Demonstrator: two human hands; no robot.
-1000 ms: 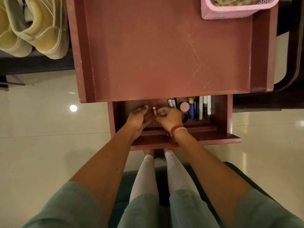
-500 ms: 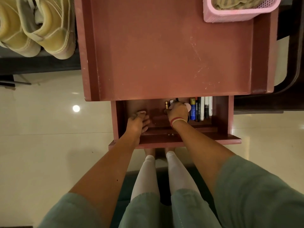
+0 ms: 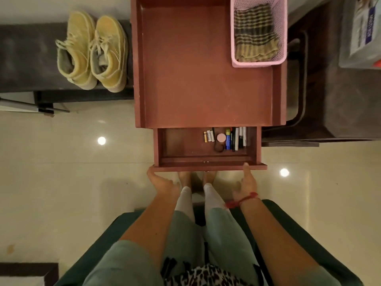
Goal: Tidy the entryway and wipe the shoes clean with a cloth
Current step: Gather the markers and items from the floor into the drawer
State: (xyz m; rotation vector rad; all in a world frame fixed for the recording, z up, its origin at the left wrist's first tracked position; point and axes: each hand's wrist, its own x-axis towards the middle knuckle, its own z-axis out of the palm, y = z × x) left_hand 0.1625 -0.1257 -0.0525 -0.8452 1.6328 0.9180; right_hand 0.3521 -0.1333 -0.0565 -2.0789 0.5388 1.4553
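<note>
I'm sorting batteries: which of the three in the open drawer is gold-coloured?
The leftmost battery, at the end of the row; the other two batteries right of it are white.

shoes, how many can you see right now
2, both on the dark bench left of the red cabinet: the outer shoe and, right beside it, the shoe nearer the cabinet. More may sit out of frame.

A glossy cream tiled floor (image 3: 61, 203) reflects two round lights. A dark green seat (image 3: 298, 230) lies nearest. At the far right, a clear plastic box (image 3: 360, 38) rests on a dark surface (image 3: 350, 104).
</note>
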